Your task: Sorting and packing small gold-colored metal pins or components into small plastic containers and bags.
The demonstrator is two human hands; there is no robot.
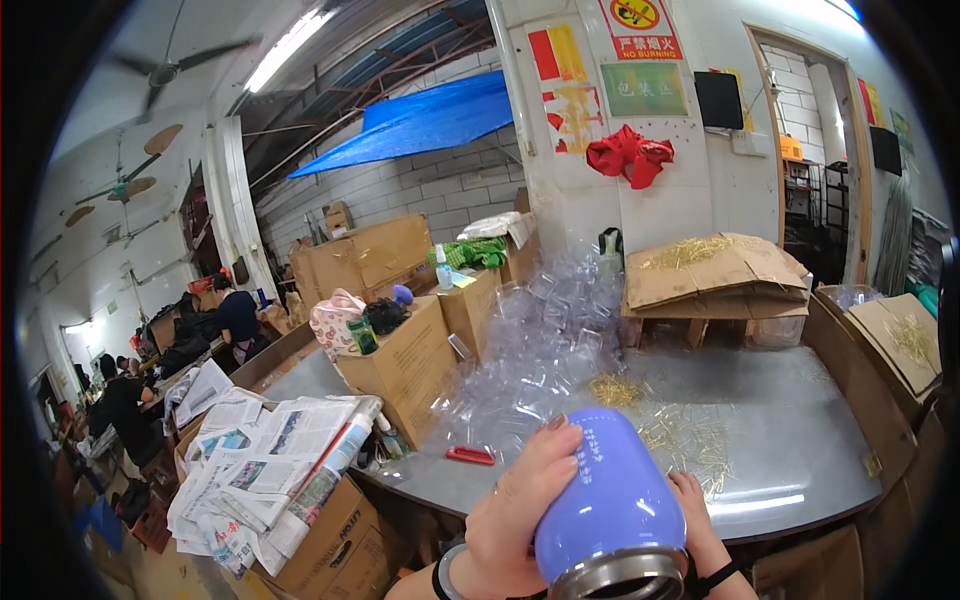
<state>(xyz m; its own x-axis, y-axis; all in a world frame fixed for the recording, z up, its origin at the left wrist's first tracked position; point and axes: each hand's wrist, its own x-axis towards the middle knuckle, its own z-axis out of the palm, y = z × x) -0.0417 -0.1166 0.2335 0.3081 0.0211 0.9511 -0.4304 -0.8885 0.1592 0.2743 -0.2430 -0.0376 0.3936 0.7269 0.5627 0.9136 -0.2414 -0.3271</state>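
A shiny purple-blue thermos bottle (612, 490) is close in front of me, tipped so that its steel-rimmed mouth faces me at the lower edge. My left hand (525, 490) grips it from the left, fingers on its upper side. My right hand (700, 520) holds its right side, with part of the fingers hidden behind the bottle. A dark band is on each wrist. Beyond the bottle, thin gold-coloured strips (690, 440) lie scattered on the grey tabletop (790, 400). A red-handled tool (470, 455), perhaps a cutter, rests left of my left hand.
Clear plastic packaging (545, 340) is heaped at the table's middle. Cardboard boxes (395, 375) stand left of it, and flattened cardboard (710, 275) covers a box at the back. Newspapers (270, 465) are stacked on the left. Two people (240, 320) are farther off.
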